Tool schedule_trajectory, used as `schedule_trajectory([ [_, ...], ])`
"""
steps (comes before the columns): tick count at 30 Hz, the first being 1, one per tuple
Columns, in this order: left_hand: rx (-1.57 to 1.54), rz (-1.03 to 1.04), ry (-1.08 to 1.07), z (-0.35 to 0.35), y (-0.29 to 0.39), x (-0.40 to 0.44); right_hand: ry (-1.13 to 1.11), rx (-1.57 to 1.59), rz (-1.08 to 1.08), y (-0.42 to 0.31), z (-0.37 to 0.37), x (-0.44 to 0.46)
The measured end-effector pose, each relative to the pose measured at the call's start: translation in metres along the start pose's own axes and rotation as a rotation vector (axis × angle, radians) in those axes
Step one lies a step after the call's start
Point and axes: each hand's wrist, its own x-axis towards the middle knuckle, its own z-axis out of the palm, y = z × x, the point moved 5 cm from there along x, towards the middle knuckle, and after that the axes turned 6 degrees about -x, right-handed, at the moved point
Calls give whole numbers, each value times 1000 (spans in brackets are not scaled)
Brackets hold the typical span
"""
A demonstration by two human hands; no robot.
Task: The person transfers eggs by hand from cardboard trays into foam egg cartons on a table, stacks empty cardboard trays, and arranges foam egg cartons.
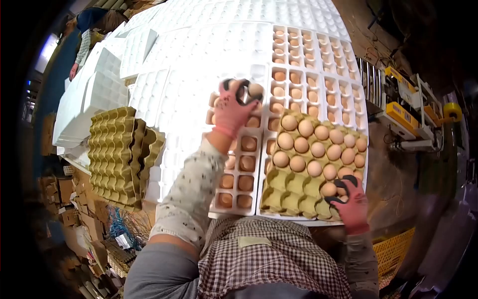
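Note:
My left hand (233, 108), in a pink glove with black fingertips, is closed around eggs (255, 90) above a white foam tray (257, 164). Brown eggs sit in several of that tray's cells, nearest my body. My right hand (352, 203), gloved alike, has its fingers curled round eggs (329, 189) at the near right corner of a pulp egg tray (280, 193). Rows of eggs (317, 149) fill the far part of this tray, while its near left cells hold none. It lies on top of foam trays. How many eggs each hand grips is partly hidden.
Egg-filled foam trays (318, 71) lie beyond the pulp tray. White foam trays (209, 45) cover the far table, with stacks (102, 94) at left beside piled pulp trays (112, 154). Machinery (406, 107) stands right, a yellow crate (396, 251) below. Another person's hand (73, 71) shows far left.

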Motion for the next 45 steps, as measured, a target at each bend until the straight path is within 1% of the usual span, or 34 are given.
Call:
schedule_trajectory([
  [1,131,-45,40,-5,-16,19,-6,259,9,-2,-8,12],
  [2,310,-56,-92,-3,-29,37,29,514,58,0,-7,25],
  [4,601,-21,-364,7,-67,58,14,494,-26,-33,-16,70],
  [5,661,-123,-509,4,-73,66,28,523,-53,-60,-12,99],
  [7,582,-103,-575,-4,-79,82,63,481,-203,-106,7,169],
  [9,317,-48,-336,-16,-73,107,171,201,-308,-140,42,237],
  [10,189,-21,-216,-20,-75,118,154,4,-360,-149,63,267],
  [11,-38,123,-40,-15,-84,126,135,-195,-406,-160,78,291],
  [13,142,102,35,17,-113,130,-6,-455,-489,-174,93,325],
  [14,273,85,13,24,-117,128,-92,-394,-503,-183,89,339],
  [15,252,129,50,29,-116,123,-88,-337,-595,-187,92,356],
  [18,-4,82,157,19,-121,124,69,-222,-809,-203,106,384],
  [20,-95,63,135,18,-129,127,51,-225,-846,-203,123,390],
  [21,-92,63,136,17,-128,127,56,-207,-827,-199,124,387],
  [23,-156,126,182,12,-127,123,214,41,-756,-182,84,364],
  [24,-194,158,203,9,-123,118,259,265,-692,-163,58,344],
  [26,-222,199,194,-17,-90,91,235,657,-398,-102,13,286],
  [27,-294,198,151,-23,-75,69,312,581,-315,-63,-12,246],
  [28,-254,146,78,-27,-58,32,385,452,-187,-28,-35,199],
  [29,-201,106,29,-35,-38,-7,410,395,19,24,-44,157],
  [30,-151,118,-134,-31,-18,-48,505,196,275,73,-46,109],
  [31,-84,126,-287,-22,-3,-89,451,85,377,117,-38,63],
  [32,-130,36,-448,-7,10,-121,314,-43,344,186,-10,15],
  [33,30,87,-550,5,22,-162,144,66,502,174,-1,-12],
  [34,48,22,-593,17,31,-194,68,176,498,246,51,-49],
  [35,9,-77,-558,19,45,-202,10,112,508,180,35,-50],
  [36,-104,-100,-491,22,47,-208,82,238,368,175,55,-50],
  [37,-161,-52,-440,21,49,-212,277,504,451,154,56,-52],
  [38,-330,-123,-501,18,53,-210,232,716,479,122,46,-47],
  [39,-517,-235,-556,10,58,-209,241,841,355,142,59,-40],
  [40,-413,-95,-433,17,49,-223,221,840,237,104,49,-35],
  [42,-306,-134,-400,-25,68,-227,162,967,180,64,39,-35],
  [43,-285,-115,-385,-37,68,-232,115,1085,252,64,49,-37],
  [45,-273,-141,-321,-60,53,-244,50,1109,196,62,64,-28],
])
